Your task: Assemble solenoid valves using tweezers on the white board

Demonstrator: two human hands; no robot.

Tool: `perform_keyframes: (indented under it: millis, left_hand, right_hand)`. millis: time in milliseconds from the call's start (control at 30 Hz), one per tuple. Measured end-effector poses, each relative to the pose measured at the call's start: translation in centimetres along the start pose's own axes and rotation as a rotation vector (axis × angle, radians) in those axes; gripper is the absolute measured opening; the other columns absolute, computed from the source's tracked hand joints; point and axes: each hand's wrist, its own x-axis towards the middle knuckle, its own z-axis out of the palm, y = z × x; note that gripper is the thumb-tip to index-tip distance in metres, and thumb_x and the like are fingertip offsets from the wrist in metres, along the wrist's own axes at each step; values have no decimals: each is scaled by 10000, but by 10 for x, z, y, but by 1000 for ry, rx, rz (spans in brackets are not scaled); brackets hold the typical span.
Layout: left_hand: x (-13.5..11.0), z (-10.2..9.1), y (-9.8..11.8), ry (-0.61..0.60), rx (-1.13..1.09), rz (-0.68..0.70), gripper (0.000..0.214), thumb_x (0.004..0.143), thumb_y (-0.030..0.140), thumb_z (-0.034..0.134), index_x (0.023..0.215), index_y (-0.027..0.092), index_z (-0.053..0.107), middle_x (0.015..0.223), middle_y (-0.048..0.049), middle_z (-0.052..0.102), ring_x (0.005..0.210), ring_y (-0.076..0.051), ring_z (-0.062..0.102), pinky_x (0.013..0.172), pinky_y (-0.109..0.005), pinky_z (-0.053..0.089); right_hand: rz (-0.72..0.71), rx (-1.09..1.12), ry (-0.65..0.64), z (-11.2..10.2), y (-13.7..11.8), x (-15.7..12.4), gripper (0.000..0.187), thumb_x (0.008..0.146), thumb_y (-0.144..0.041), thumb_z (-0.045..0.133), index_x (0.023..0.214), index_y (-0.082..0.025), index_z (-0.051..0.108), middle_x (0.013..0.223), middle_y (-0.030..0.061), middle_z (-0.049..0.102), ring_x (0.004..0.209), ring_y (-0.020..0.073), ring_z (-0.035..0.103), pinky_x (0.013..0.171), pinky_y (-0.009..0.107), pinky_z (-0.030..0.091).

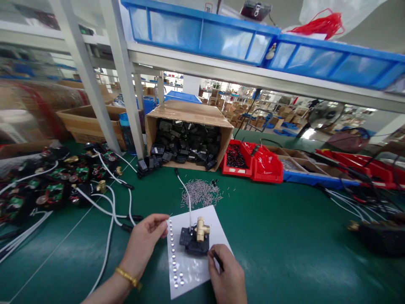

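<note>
A black plastic housing (pixel 194 247) with a brass tee fitting (pixel 200 230) on top and a white cable (pixel 189 202) lies on a white sheet (pixel 218 223). Down the sheet's left side run small round silver discs (pixel 173 251). My left hand (pixel 145 238) is at the sheet's upper left edge, thumb and fingers pinched; what they hold, if anything, is too small to make out. Beside the housing's lower right corner, my right hand (pixel 228 274) is closed round a slim black piece (pixel 217 259), mostly hidden by the fingers.
Behind the sheet lies a pile of small metal pins (pixel 201 192). A cardboard box (pixel 190 110) of black housings stands at the back, with red bins (pixel 267 169) to its right. Cabled assemblies (pixel 57 185) crowd the left. A shelf with blue crates (pixel 202 31) hangs overhead.
</note>
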Motion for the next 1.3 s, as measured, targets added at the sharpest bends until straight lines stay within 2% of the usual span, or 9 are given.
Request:
perform_keyframes:
  millis: [100,200,333,433,700,1000,1100,1200,1300]
  left_hand:
    - [-39,7,-8,-20,-100,-38,284,682,430,615,749,156,637,663,-32,674,640,-184,637,600,-268,523]
    - [-52,22,-15,-32,22,74,180,728,358,583,679,193,638,682,-13,673,655,-167,630,615,-235,501]
    - [-42,34,-16,-44,148,265,119,745,215,555,661,208,639,710,-12,670,698,-159,625,662,-230,476]
    - [-37,35,-15,-75,158,304,122,741,176,555,660,207,641,710,-16,668,702,-161,627,669,-233,478]
    - [-43,36,-14,-64,135,248,100,730,193,579,670,210,658,762,-19,692,741,-172,638,698,-235,489]
    - [-25,34,-6,-122,319,142,106,668,173,663,573,193,622,618,15,646,604,-150,581,606,-238,426]
    - [-21,34,-7,-144,332,155,133,666,164,666,555,188,597,612,18,622,613,-146,568,611,-238,412]
    - [-21,33,-7,-152,343,172,177,660,166,668,536,184,544,630,13,596,643,-151,561,621,-242,408]
    - [-27,22,-6,-117,355,212,156,695,210,643,598,193,522,693,5,588,698,-162,562,654,-252,424]
  right_hand:
    - [-146,-21,-58,1,-3,-4,227,787,-122,360,790,-223,563,804,53,620,725,170,620,659,224,491]
    - [-190,-36,-54,2,0,-8,259,804,-111,364,864,-223,590,890,69,648,801,176,640,693,224,520]
    - [-233,-59,-67,1,11,-12,266,826,-136,390,952,-219,609,955,76,658,841,174,649,697,208,537]
    - [-254,-77,-97,-1,15,-12,293,824,-129,379,988,-227,602,1010,78,643,864,173,648,711,210,540]
    - [-235,-78,-126,-4,7,-8,293,791,-93,379,942,-230,589,1004,74,625,866,166,646,707,197,533]
    - [-282,-55,-228,-18,7,-4,312,790,-89,423,993,-236,609,988,57,662,853,172,655,771,224,532]
    - [-194,-52,-166,-22,2,2,228,811,-173,490,1001,-234,600,990,53,671,901,192,645,785,240,533]
    - [59,-137,-82,-22,-11,13,528,726,-266,635,1222,-224,459,1166,87,600,965,258,624,778,322,546]
    - [128,-201,-213,-19,-29,28,928,634,-211,694,1400,-261,173,1272,105,526,982,306,613,779,390,537]
